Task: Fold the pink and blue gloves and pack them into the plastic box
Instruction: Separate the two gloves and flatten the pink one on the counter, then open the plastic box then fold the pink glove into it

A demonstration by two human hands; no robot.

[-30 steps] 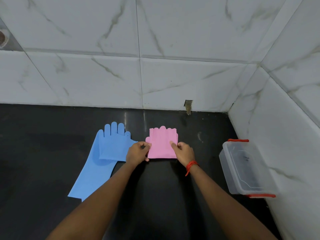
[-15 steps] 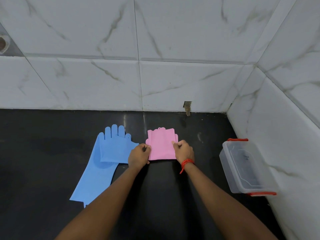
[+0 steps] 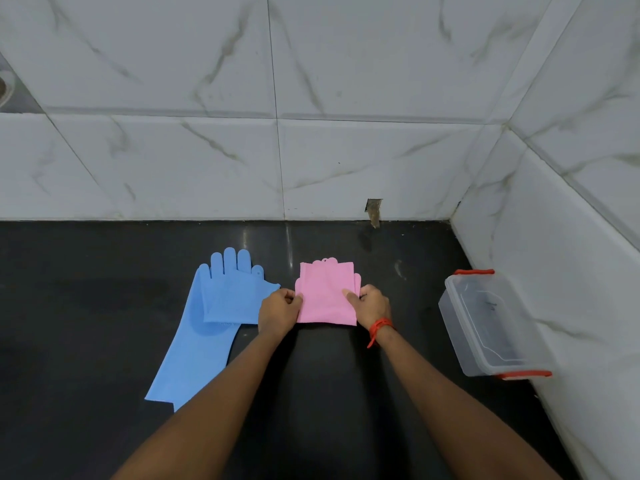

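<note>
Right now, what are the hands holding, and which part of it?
The folded pink rubber glove: the left hand pinches its left edge, and the right hand pinches its right edge.

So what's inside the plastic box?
No glove shows through the clear plastic box, only dark marks or reflections. The pink glove and blue gloves lie outside it. Nothing covers its inside.

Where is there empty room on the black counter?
Bare counter lies between the pink gloves and the box, left of the blue gloves, and behind them up to the wall. Crowded: the left hand and right hand pinch the pink gloves right beside the blue.
</note>
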